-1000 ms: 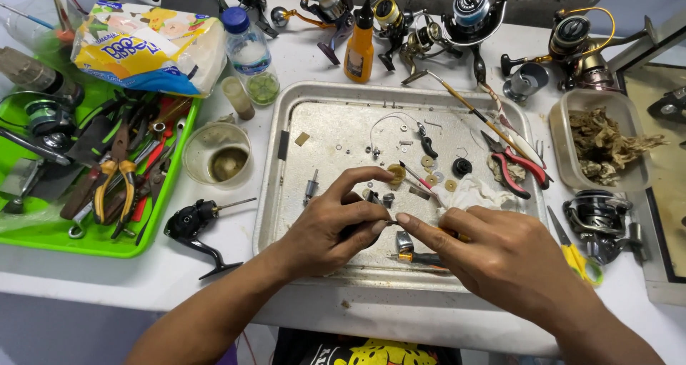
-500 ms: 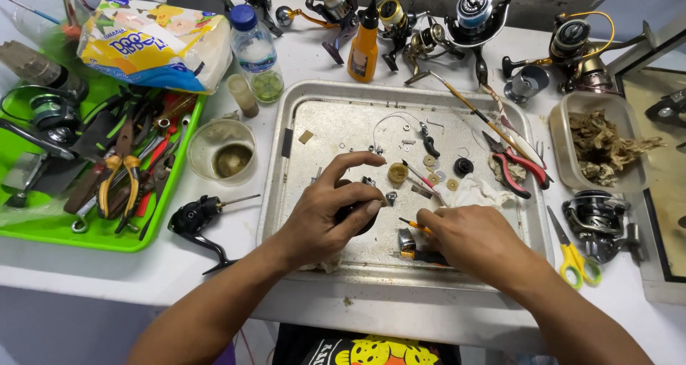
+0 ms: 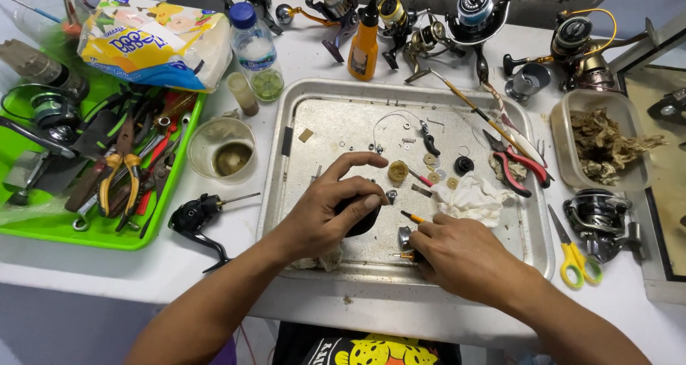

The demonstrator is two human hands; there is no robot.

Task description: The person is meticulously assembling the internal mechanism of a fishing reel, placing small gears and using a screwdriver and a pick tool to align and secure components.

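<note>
Currently left hand (image 3: 325, 215) fingers grip the dark reel part (image 3: 361, 218) near-centre of the metal tray (image 3: 529, 215); right hand (image 3: 461, 254), just right, pinches an orange-handled tool (image 3: 411, 216) angled toward it.

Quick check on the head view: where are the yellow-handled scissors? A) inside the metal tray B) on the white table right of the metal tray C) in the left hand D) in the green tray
B: the yellow-handled scissors lie on the white table just past the right rim of the metal tray, beside a dark fishing reel, and neither hand touches them.
</note>
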